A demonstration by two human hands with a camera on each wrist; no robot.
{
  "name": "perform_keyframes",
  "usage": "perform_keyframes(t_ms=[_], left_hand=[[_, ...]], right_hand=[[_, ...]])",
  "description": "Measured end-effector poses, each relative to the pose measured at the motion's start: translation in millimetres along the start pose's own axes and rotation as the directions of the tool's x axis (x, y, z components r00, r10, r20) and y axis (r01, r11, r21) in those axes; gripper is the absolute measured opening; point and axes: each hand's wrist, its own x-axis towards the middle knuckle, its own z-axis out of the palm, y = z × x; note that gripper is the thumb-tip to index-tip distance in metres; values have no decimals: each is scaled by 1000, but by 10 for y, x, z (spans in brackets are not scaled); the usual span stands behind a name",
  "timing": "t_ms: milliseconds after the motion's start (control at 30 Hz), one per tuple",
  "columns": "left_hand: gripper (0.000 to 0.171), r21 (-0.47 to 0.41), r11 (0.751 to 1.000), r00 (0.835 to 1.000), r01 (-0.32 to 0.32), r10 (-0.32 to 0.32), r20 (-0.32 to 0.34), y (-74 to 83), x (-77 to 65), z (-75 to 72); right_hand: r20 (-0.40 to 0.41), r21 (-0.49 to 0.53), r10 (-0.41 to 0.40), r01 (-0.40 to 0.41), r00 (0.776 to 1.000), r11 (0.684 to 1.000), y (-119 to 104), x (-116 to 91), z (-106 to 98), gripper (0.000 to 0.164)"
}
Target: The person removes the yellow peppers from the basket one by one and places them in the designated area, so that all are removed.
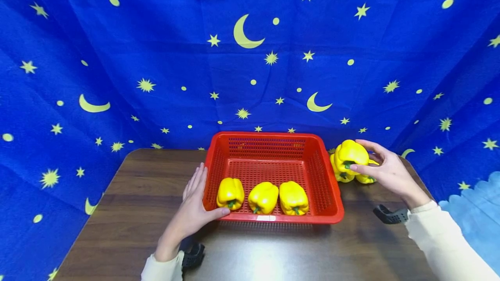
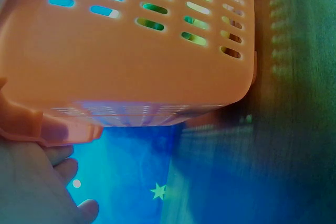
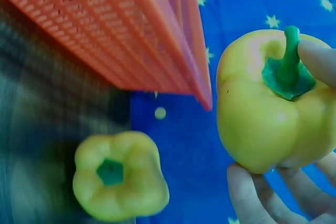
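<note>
Right grip: right hand (image 1: pixel 390 174) curled round a yellow bell pepper (image 1: pixel 351 153), parted only to the fruit's width. Thumb by the green stem (image 3: pixel 287 72), fingers on the opposite side; a hold across the body, probably because the smooth lobes offer little else to catch.
Held pepper: in that grip, just outside the basket's right wall; looks lifted off the table.
Beside the grip: more yellow pepper partly hidden behind the held fruit. Right-wrist view shows one loose pepper (image 3: pixel 121 192) apart from the fingers, stem end to the camera. Full count there: cannot tell.
Left hand: left hand (image 1: pixel 193 203) nearly flat, fingers long against the left rim, thumb over the near corner. No pepper in it. Reads as steadying, a brace at the end farthest from the right grip.
Basket: red plastic basket (image 1: pixel 269 134) between the hands, long side to the person, which leaves its mouth within reach of both.
Row inside: left pepper (image 1: pixel 230 193), nearest the left thumb; middle pepper (image 1: pixel 263 197); right pepper (image 1: pixel 294 197), nearest the right grip. All against the near wall, stems toward the person; looks like deliberate lining-up.
Ground: wood-grain table (image 1: pixel 156 185) under the basket.
</note>
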Motion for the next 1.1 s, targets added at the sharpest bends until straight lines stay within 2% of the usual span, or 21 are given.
perform_keyframes(t_ms=[400, 667, 900, 1100], left_hand=[[121, 5, 1000, 1000, -5, 5, -10, 20, 13, -7], [121, -1, 1000, 1000, 6, -6, -3, 18, 1, 1], [121, -4, 1000, 1000, 12, -12, -1, 6, -8, 3], [120, -3, 1000, 1000, 10, -10, 3, 8, -2, 0]], right_hand=[[-44, -32, -2, 1, 999, 999, 278, -42, -287, 74], [-24, 54, -84, 85, 996, 995, 536, -65, -493, 68], [-27, 11, -75, 75, 997, 997, 734, -81, -655, 67], [-19, 42, -80, 81, 997, 996, 863, -61, -736, 65]])
